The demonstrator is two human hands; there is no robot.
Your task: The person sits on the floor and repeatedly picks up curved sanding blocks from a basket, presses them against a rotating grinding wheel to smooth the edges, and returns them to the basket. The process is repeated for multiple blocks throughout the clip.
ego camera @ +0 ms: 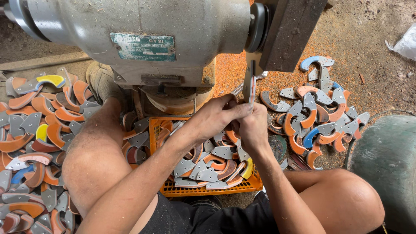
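Both my hands meet in front of a grey bench grinder [143, 30], just below its wheel housing [286, 34]. My left hand [216, 116] and my right hand [253, 128] together pinch a thin, flat curved piece [251, 89] held edge-on and upright against the grinder's wheel area. Under my hands stands an orange plastic crate [203, 190] filled with several curved grey and orange parts [212, 162].
A large pile of the same curved parts [34, 130] lies at left, and a smaller pile [318, 115] at right on ground covered in orange dust. My knees [93, 167] flank the crate. A green round container [385, 160] stands at right.
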